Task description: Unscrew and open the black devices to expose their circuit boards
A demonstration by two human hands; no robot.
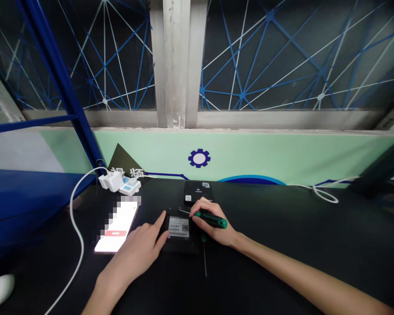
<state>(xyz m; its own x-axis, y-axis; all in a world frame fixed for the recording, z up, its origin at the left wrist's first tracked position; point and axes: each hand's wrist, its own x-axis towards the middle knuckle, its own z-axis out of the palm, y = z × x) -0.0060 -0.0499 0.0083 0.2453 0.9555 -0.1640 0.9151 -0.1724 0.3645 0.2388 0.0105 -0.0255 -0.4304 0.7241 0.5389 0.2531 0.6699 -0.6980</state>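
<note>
A flat black device (179, 246) with a white printed label lies on the black tabletop. My left hand (144, 245) rests at its left side, index finger stretched to the upper left corner and thumb apart near the label. In my right hand (213, 221), closed fingers grip a screwdriver (218, 220) with a green and black handle. Its thin shaft points left, over the device's top edge; whether the tip touches cannot be made out. A second screwdriver (205, 260) lies right of the device, its shaft toward me and its handle partly hidden under my right hand.
Behind the device sits a black box (197, 190). A lit phone (118, 225) lies left, near a power strip (130, 186) with a white charger (111, 180) and white cable (72, 210). A white mouse-like object (0, 292) is at far left. The wall and windows bound the table's back.
</note>
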